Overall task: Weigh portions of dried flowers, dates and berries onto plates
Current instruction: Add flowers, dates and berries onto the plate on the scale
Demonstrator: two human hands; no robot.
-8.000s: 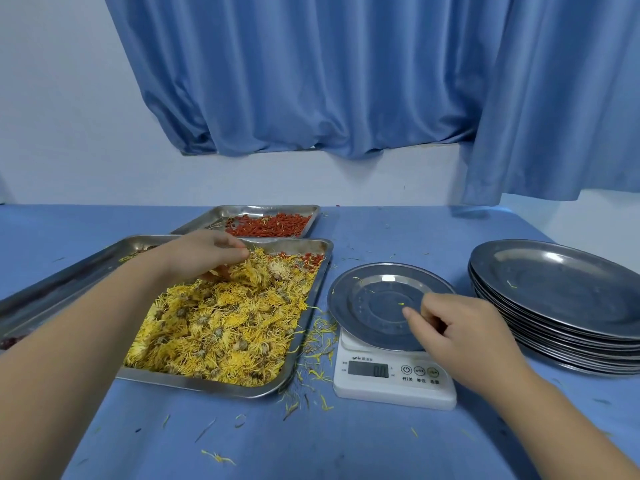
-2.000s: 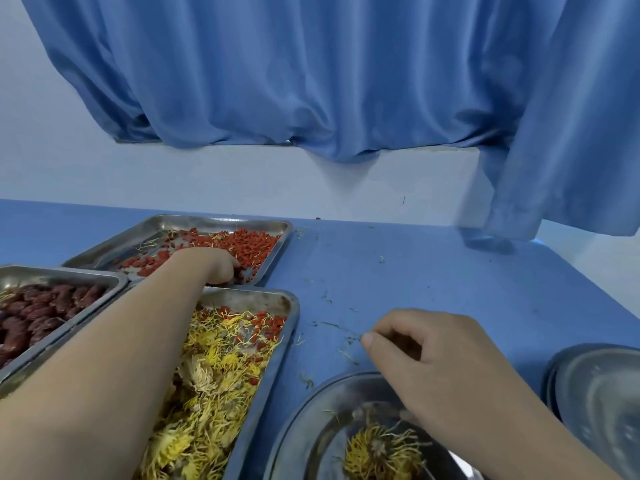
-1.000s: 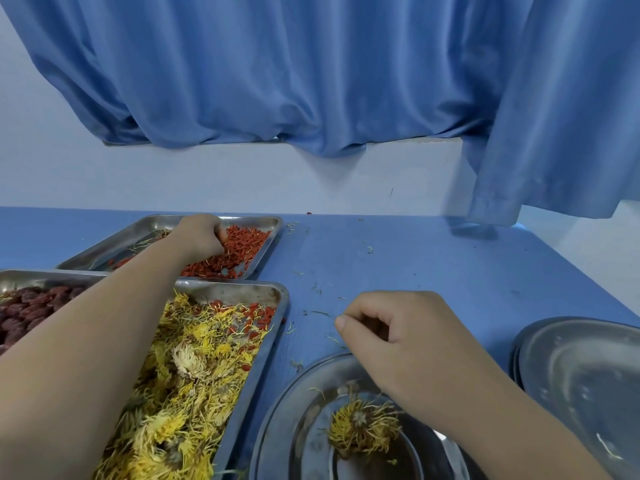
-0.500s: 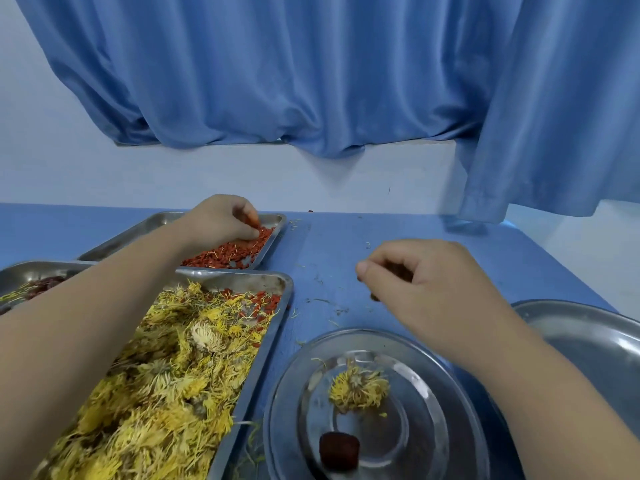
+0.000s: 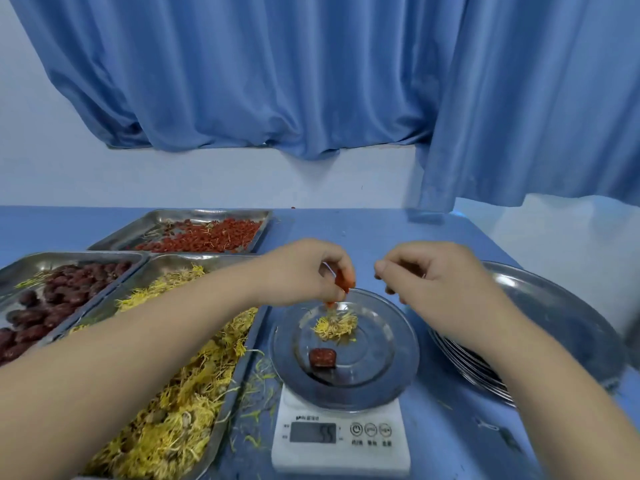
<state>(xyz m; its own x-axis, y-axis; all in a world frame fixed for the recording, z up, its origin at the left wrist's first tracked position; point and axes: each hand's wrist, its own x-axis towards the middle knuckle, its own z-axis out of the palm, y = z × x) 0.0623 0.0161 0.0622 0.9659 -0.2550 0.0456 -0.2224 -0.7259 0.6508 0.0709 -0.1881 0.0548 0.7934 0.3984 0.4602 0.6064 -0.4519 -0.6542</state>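
Observation:
A steel plate [image 5: 388, 362] sits on a white digital scale [image 5: 341, 441]. On the plate lie a small tuft of yellow dried flowers [image 5: 335, 326] and one dark red date [image 5: 322, 357]. My left hand [image 5: 308, 271] hovers over the plate's far rim and pinches a few red berries [image 5: 343, 285]; one berry hangs just below the fingers. My right hand [image 5: 429, 275] is held beside it over the plate's far right rim, fingers curled, nothing visible in them.
Three steel trays stand at the left: yellow dried flowers [image 5: 180, 403] nearest, dates [image 5: 52, 303] at far left, red berries [image 5: 204, 237] behind. A stack of empty plates [image 5: 554, 327] is at the right. Loose petals litter the blue table [image 5: 381, 230]. The scale's display shows digits.
My left hand has come from the berry tray to above the plate with berries in its fingers. A date now lies on the plate. The view has tilted down to show the scale.

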